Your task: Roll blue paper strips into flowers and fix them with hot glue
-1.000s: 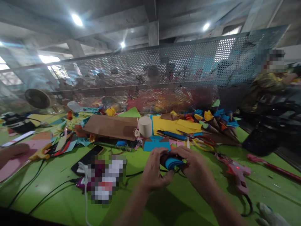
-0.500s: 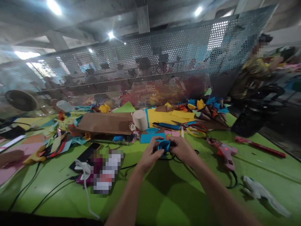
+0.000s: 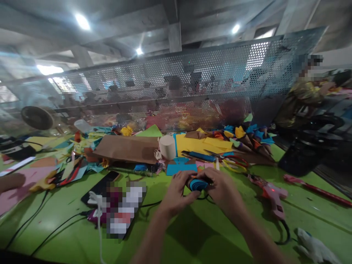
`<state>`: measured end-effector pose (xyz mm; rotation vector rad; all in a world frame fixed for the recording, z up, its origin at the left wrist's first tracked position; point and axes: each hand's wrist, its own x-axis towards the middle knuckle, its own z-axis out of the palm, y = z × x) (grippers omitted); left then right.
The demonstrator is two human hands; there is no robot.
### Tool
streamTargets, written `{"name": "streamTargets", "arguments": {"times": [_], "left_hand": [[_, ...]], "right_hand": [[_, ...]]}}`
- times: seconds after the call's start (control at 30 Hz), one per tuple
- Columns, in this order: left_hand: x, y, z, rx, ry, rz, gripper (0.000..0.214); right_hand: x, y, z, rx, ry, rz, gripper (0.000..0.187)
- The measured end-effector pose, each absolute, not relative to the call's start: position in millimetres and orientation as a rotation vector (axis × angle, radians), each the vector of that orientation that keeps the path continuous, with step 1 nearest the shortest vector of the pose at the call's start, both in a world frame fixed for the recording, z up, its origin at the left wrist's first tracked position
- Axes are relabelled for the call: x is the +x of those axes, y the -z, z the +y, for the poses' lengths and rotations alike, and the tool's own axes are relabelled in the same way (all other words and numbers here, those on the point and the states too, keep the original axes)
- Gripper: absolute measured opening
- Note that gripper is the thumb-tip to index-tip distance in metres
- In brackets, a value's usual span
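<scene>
Between my two hands is a rolled blue paper piece [image 3: 197, 184], its curled layers showing from the near side. My left hand [image 3: 177, 192] is closed on its left side, thumb along the near edge. My right hand [image 3: 221, 187] grips its right side with bent fingers. Both hands are raised over the green table [image 3: 192, 234]. Just beyond them lies flat blue paper [image 3: 180, 169], with a cream roll [image 3: 167, 146] standing behind it.
Right of my hands are a pink glue gun [image 3: 275, 198], scissors [image 3: 235, 164] and a red stick [image 3: 319, 189]. A dark phone [image 3: 103, 186] and cables lie left. Brown paper [image 3: 129, 148], yellow paper [image 3: 192, 145] and a perforated metal screen [image 3: 165, 95] stand beyond. Another person [image 3: 302, 95] is far right.
The view has tilted up slightly, so the scene sits lower. My fingers have closed further round the blue paper, and its roll now looks tighter and tilted.
</scene>
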<state>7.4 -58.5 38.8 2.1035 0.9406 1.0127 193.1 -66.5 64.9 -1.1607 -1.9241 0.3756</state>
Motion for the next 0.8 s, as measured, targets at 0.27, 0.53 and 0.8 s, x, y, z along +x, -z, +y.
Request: {"name": "streamTargets", "arguments": {"times": [0.27, 0.53, 0.8], "left_hand": [[7, -43, -60, 2.188, -1.073, 0.993, 0.032], [6, -45, -62, 2.096, -1.122, 0.957, 0.029], [6, -44, -61, 2.081, -1.108, 0.947, 0.029]], "right_hand": [[191, -66, -72, -0.997, -0.336, -1.893, 0.036], [190, -79, -81, -0.970, -0.399, -1.927, 0.037], [190, -71, -75, -0.948, -0.401, -1.955, 0.040]]}}
